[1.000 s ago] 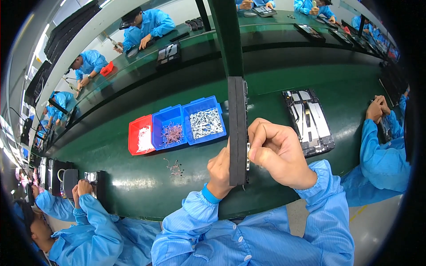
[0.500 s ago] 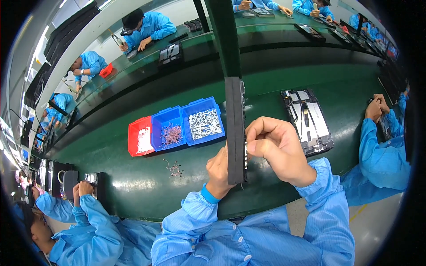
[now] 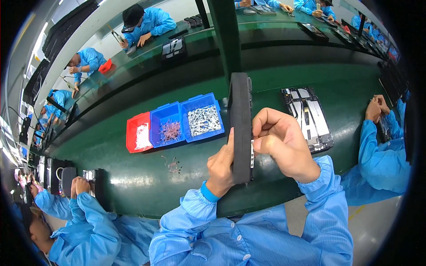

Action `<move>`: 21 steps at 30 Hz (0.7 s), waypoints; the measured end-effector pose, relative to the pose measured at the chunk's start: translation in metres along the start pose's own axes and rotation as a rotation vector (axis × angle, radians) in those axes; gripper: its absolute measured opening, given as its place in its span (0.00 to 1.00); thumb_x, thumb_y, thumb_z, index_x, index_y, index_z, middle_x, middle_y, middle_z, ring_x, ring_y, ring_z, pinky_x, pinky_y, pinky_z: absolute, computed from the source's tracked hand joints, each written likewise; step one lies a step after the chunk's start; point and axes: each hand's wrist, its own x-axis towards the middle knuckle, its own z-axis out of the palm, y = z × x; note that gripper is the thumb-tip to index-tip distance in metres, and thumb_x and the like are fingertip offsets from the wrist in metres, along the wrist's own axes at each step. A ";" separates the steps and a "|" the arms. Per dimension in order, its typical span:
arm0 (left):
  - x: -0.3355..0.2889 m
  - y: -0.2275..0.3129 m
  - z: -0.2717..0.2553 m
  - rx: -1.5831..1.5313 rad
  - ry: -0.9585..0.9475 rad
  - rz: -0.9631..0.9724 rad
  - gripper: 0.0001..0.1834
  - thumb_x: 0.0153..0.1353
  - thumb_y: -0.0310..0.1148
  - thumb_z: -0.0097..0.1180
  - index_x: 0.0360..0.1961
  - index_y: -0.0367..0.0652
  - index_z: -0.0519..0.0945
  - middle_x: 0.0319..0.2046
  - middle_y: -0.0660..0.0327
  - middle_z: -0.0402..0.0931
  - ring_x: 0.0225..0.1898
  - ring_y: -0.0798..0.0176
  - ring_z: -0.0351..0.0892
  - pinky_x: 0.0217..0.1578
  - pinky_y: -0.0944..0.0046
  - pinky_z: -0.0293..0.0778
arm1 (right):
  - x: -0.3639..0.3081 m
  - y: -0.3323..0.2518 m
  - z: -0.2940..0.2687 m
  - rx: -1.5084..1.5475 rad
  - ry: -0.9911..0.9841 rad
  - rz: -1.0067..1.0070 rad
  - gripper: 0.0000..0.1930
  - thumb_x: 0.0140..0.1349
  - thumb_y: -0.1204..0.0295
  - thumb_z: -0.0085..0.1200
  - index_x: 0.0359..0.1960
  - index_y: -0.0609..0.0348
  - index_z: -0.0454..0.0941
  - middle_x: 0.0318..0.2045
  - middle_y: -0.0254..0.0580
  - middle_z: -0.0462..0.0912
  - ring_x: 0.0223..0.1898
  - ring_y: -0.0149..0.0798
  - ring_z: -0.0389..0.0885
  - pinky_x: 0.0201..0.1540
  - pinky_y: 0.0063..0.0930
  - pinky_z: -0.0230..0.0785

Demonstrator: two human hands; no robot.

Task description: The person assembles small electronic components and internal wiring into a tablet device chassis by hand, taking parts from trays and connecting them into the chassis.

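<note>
My left hand (image 3: 220, 167) grips a black slab-shaped electronic unit (image 3: 241, 128) from its left side, holding it on edge above the green bench. The narrow black edge faces me, and its left face is mostly hidden. My right hand (image 3: 290, 148) is at the right face, thumb and forefinger pinched close against it; anything between those fingertips is too small to make out. Just below the fingertips a short white strip with dark spots (image 3: 252, 157) shows along that face. A similar opened unit (image 3: 309, 119) with silver panels lies flat beyond my right hand.
Left of the unit stand a red bin (image 3: 132, 139) of white pieces, a blue bin (image 3: 155, 117) of reddish wired parts, and another blue bin (image 3: 199, 103) of white-and-dark strips. Loose wired parts (image 3: 173, 166) lie before them. A green post (image 3: 225, 40) rises behind; co-workers sit both sides.
The black unit has shifted slightly right and turned a little, showing its left edge more. My right hand has moved slightly right with it, still pinched at its right face.
</note>
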 end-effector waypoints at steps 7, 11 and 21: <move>-0.010 -0.005 0.005 -0.075 0.036 -0.154 0.17 0.45 0.27 0.70 0.39 0.42 0.82 0.30 0.59 0.82 0.30 0.57 0.84 0.32 0.63 0.79 | -0.001 0.006 0.001 0.022 -0.022 -0.036 0.14 0.53 0.85 0.57 0.41 0.66 0.70 0.38 0.39 0.77 0.40 0.28 0.78 0.46 0.25 0.73; -0.004 -0.006 -0.001 -0.071 -0.001 -0.037 0.35 0.50 0.24 0.64 0.61 0.24 0.69 0.35 0.52 0.84 0.28 0.60 0.84 0.28 0.64 0.80 | -0.001 0.008 0.006 0.045 -0.020 -0.055 0.14 0.52 0.85 0.57 0.41 0.67 0.70 0.39 0.40 0.76 0.40 0.29 0.78 0.48 0.25 0.73; -0.005 -0.002 0.001 -0.124 0.008 -0.097 0.38 0.50 0.27 0.66 0.63 0.25 0.68 0.33 0.55 0.84 0.27 0.62 0.84 0.27 0.65 0.79 | -0.008 0.021 0.007 -0.024 -0.013 -0.162 0.24 0.48 0.82 0.61 0.48 0.67 0.67 0.41 0.40 0.72 0.44 0.28 0.73 0.50 0.24 0.68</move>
